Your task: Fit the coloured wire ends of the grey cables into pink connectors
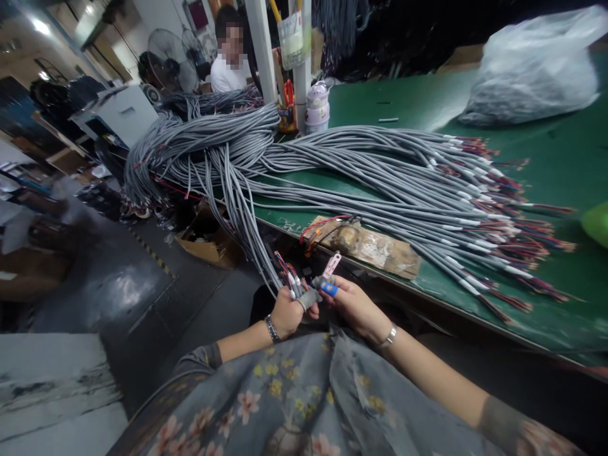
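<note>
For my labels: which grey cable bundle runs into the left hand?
The middle bundle, drooping off the table; its wire ends poke up from the left hand. The right bundle spreads across the table; the far-left bundle hangs away from the hand.

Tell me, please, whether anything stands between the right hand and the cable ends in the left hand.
No separate object visibly does. Only a grey-wrapped finger of the left hand lies on the side of the cable ends facing the nearby right hand. The brown board lies beyond both hands, on the green table.
</note>
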Available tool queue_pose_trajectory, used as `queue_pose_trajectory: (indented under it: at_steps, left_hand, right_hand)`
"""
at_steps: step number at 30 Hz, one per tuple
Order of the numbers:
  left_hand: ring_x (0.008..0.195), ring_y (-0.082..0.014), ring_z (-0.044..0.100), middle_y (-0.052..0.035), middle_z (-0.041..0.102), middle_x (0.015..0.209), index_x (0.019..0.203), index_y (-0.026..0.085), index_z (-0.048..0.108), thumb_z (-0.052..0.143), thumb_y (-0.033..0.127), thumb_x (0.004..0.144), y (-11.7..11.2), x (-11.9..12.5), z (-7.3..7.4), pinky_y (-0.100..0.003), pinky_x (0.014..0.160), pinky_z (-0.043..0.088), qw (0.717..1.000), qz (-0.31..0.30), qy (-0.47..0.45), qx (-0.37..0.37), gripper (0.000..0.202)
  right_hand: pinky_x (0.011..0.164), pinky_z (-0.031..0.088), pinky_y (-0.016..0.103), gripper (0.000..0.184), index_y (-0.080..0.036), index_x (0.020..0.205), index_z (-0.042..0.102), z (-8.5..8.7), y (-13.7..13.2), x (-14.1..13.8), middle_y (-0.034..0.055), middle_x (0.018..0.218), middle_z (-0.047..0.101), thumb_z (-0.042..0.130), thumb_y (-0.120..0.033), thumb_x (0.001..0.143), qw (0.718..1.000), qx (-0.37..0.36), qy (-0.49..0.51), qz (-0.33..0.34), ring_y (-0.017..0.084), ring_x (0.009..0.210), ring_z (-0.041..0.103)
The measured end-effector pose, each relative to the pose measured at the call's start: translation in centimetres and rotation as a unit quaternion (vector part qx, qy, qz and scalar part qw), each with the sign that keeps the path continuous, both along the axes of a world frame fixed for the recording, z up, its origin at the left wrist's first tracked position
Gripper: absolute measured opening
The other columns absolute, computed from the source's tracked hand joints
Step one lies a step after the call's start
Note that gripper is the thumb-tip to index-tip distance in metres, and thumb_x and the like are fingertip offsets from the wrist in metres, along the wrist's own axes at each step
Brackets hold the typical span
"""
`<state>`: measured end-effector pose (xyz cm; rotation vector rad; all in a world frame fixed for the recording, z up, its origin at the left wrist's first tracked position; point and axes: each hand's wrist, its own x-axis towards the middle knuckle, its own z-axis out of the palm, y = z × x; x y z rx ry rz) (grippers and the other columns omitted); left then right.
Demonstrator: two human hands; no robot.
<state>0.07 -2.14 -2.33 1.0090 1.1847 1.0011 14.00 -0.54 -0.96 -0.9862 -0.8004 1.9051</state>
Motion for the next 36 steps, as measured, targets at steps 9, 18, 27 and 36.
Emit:
queue_pose_trajectory:
  at_steps: [9, 18, 27, 36]
  left_hand:
    - [0.039, -0.0103, 0.05, -0.0002, 0.055, 0.044, 0.055, 0.015, 0.058, 0.072, 0.058, 0.062, -0.1, 0.1, 0.4, -0.024, 0.044, 0.046, 1.0, 0.001, 0.004, -0.007, 0.045]
    - [0.038, -0.01, 0.05, -0.0004, 0.057, 0.045, 0.056, 0.015, 0.059, 0.072, 0.058, 0.062, -0.3, 0.1, 0.3, -0.023, 0.043, 0.045, 1.0, 0.02, -0.008, -0.011, 0.045]
    - [0.039, -0.0107, 0.051, -0.0006, 0.057, 0.045, 0.054, 0.016, 0.058, 0.069, 0.056, 0.065, -0.3, 0.0, -0.1, -0.024, 0.044, 0.045, 0.999, 0.031, 0.011, -0.007, 0.043]
    - [0.037, -0.0097, 0.049, 0.001, 0.053, 0.042, 0.056, 0.015, 0.058, 0.07, 0.051, 0.065, 0.0, 0.5, 0.7, -0.024, 0.042, 0.043, 0.997, 0.082, -0.014, -0.006, 0.039]
  right_hand:
    - [0.045, 0.033, 0.026, 0.03, -0.021, 0.058, 0.054, -0.8, 0.2, -0.4, -0.0061, 0.045, 0.046, 0.079, -0.038, 0.057, 0.996, -0.026, 0.0, -0.087, 0.009, 0.042, 0.039]
    - [0.05, 0.038, 0.024, 0.032, -0.018, 0.067, 0.062, -1.4, 0.1, 0.8, -0.0026, 0.059, 0.054, 0.079, -0.044, 0.059, 0.996, -0.064, 0.053, -0.035, 0.009, 0.052, 0.045]
    - [0.045, 0.029, 0.025, 0.039, -0.019, 0.061, 0.059, -0.1, -0.1, -0.6, -0.0036, 0.049, 0.051, 0.085, -0.045, 0.05, 0.999, -0.009, -0.006, -0.046, 0.008, 0.043, 0.038]
    - [0.051, 0.036, 0.025, 0.033, -0.019, 0.066, 0.065, -0.8, -0.4, 0.0, -0.0027, 0.058, 0.054, 0.082, -0.045, 0.055, 0.997, -0.024, 0.015, -0.072, 0.009, 0.052, 0.043]
